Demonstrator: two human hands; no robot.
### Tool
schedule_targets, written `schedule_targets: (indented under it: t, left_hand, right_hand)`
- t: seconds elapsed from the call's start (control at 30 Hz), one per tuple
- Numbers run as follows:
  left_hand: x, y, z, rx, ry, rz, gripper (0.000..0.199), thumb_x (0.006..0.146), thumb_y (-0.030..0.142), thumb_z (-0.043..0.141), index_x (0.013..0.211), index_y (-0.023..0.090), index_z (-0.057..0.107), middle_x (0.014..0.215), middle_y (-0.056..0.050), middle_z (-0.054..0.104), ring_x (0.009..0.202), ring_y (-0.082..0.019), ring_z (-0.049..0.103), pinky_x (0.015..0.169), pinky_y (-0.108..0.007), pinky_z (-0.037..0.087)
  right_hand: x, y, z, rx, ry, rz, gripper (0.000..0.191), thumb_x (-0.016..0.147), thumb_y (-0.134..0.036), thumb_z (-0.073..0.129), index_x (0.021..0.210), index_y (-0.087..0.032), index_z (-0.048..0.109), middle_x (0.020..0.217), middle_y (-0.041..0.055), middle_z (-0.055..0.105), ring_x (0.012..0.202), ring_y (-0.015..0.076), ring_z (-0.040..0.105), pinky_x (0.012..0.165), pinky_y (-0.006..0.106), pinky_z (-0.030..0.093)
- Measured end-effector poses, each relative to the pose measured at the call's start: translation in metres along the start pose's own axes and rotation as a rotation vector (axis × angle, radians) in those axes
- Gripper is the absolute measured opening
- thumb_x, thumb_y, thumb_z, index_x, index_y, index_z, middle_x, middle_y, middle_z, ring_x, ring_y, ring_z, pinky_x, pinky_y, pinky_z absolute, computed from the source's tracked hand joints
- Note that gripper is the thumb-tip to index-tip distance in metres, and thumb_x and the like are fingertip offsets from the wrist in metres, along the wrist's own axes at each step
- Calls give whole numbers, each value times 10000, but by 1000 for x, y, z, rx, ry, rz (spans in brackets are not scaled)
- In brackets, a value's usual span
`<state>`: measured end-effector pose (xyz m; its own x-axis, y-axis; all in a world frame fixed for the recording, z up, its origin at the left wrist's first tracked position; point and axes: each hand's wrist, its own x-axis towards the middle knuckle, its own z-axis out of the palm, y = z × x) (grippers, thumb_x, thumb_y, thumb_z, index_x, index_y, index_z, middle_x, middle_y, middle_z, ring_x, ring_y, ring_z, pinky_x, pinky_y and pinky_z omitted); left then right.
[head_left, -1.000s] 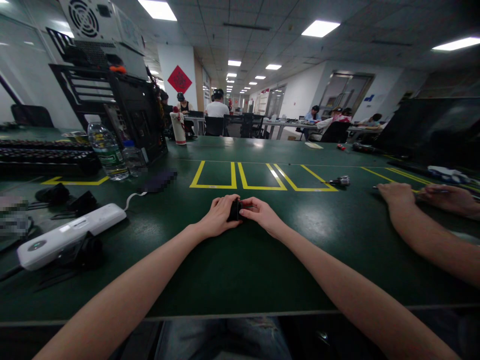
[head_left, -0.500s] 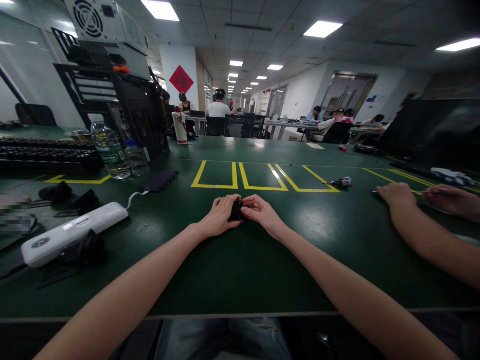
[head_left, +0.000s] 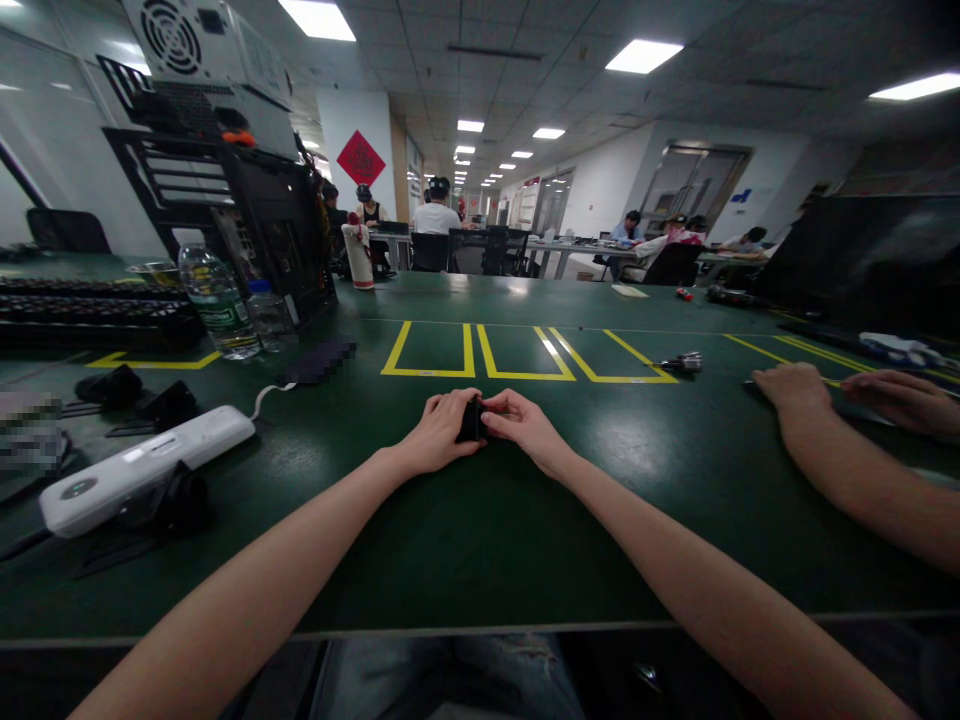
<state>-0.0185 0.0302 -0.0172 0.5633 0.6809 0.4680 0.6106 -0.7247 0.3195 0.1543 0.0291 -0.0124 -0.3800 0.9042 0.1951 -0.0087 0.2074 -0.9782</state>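
Just in front of the yellow tape marks, a small black block-like object [head_left: 471,421] is held low over the green table [head_left: 480,540]. My left hand [head_left: 435,436] wraps round its left side, thumb below and fingers over the top. From the right, my right hand [head_left: 523,428] pinches at its right face with thumb and forefinger. Fingers cover much of the object, so its exact kind does not show. Whether something tiny sits between the right fingertips I cannot tell.
To the left lie a white power strip [head_left: 150,465], black clip-like parts [head_left: 171,402], a water bottle [head_left: 217,300] and an open computer case [head_left: 277,220]. A metal-ended tool [head_left: 681,363] rests right of the tape [head_left: 525,377]. A co-worker's hands [head_left: 795,388] are at far right.
My hands and the black object stay almost in place. At the far right, the co-worker's farther hand has shifted slightly left.
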Motion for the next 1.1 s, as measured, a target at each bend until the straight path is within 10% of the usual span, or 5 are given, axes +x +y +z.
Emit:
schedule_targets:
  t: [1.1]
  left_hand:
    - [1,-1,2,-5,14,-6,611,687,315,575,1182,216,230,1125,-79,423,1071,-238,410,915,-418,248]
  right_hand:
    - [0,-1,-1,-6,-28,-4,263,650,-300,616,856,-190,494,896,15,555,817,129,544,780,335,433]
